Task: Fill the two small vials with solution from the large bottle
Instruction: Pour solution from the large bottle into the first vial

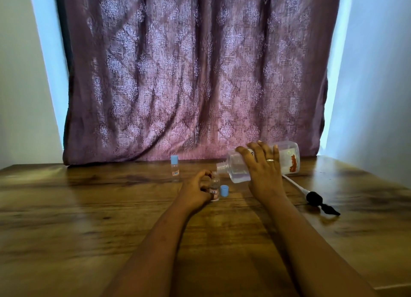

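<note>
The right hand [264, 170] wraps the bottle [260, 163] and tips it nearly level, long axis running right to left, its open neck just above and touching-close to the mouth of the open vial [215, 186]. The left hand [198, 189] pinches that vial upright on the tabletop [89, 207]. Its blue cap [224, 190] stands just beside it on the right. The second vial [175, 167], capped, waits well apart to the left. A pump tube [311, 195] lies behind the right wrist, clear of the pour.

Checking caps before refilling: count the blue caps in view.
2: one blue cap on the far vial, one loose cap on the table beside the held vial. None seem hidden.
</note>
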Action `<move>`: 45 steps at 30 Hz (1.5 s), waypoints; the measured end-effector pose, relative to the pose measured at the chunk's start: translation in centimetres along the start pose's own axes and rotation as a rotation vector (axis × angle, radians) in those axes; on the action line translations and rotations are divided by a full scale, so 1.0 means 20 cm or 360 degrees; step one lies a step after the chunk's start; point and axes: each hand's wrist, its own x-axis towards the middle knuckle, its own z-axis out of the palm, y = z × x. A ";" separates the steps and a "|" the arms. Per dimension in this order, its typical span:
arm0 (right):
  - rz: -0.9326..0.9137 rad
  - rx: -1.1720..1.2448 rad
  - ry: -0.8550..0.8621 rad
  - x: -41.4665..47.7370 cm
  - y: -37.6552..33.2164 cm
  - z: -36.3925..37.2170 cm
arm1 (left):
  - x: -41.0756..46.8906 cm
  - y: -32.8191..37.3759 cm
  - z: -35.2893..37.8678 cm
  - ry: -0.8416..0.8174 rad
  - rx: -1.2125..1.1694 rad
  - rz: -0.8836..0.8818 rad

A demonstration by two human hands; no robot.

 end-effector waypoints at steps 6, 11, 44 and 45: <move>0.0012 0.0005 -0.0004 0.00 0.00 0.00 | 0.00 0.00 0.00 0.0012 0.0033 0.0012; 0.0018 -0.0016 -0.0033 0.00 -0.01 -0.01 | 0.00 0.01 0.00 0.0033 0.0044 0.0018; 0.0036 -0.0043 -0.0072 0.00 -0.01 -0.02 | 0.00 0.02 0.01 0.0088 0.0137 0.0107; 0.0039 -0.0033 -0.0076 0.00 -0.02 -0.02 | 0.00 0.02 0.01 0.0088 0.0130 0.0107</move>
